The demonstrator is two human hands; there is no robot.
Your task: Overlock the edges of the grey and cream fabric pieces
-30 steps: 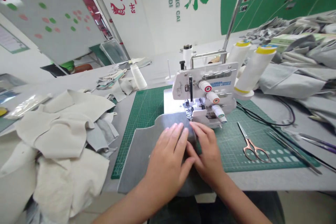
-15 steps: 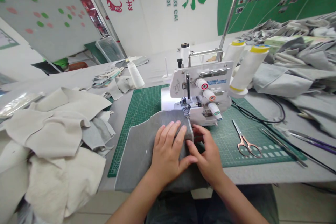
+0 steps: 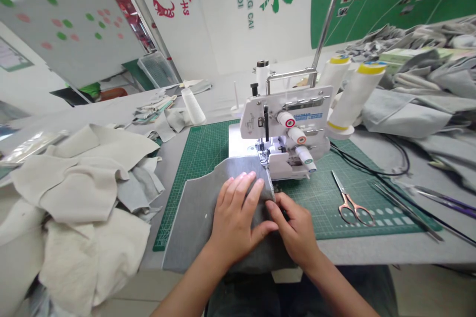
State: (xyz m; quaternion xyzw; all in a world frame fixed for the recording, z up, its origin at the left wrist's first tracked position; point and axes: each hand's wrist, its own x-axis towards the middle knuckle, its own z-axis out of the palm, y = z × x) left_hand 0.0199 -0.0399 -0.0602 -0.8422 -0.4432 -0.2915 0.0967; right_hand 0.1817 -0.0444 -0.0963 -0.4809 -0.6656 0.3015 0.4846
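A grey fabric piece (image 3: 197, 213) lies on the green cutting mat (image 3: 208, 153), its far edge under the presser foot of a white overlock sewing machine (image 3: 286, 129). My left hand (image 3: 238, 215) rests flat on the fabric, fingers stretched toward the machine. My right hand (image 3: 293, 225) sits just right of it, fingers pinched on the fabric's right edge, close below the presser foot. The thumbs of both hands nearly touch.
A heap of cream and grey fabric pieces (image 3: 82, 198) lies at the left. Rose-gold scissors (image 3: 349, 203) and long tweezers (image 3: 405, 210) lie on the mat at the right. Two white thread cones (image 3: 353, 94) stand behind the machine. More grey fabric (image 3: 427, 99) is piled far right.
My right hand has drawn back from the presser foot and curled onto the fabric's right edge. The left hand stays flat on the fabric.
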